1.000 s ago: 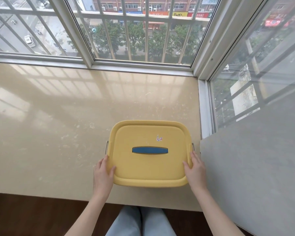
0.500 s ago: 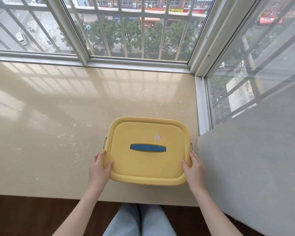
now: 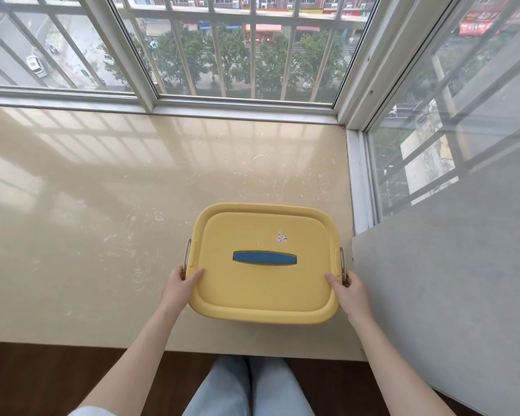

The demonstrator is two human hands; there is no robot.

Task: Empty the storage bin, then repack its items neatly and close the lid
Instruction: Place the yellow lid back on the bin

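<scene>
The task looks to be at its very start. The broad beige ledge under the window carries nothing but the yellow bin, which sits in the lower middle of the frame, near the ledge's front edge and just beside the grey wall on the right. Its lid is on and appears fully seated, so nothing has been taken out. Opening, emptying, repacking and closing are all left to do, and the contents cannot be seen. A blue handle lies flat in the middle of the lid, and a small torn sticker sits just above it. A thin metal clip shows at each side, the left clip and the right clip; whether they are fastened cannot be told. The hands are well apart, one on each side of the bin. The left hand grips the lower left corner, thumb lying on the lid's rim and fingers wrapped round the side, just below the left clip. The right hand holds the lower right corner likewise, thumb on the rim, fingers curled at the foot of the right clip. Neither hand holds anything else.
</scene>
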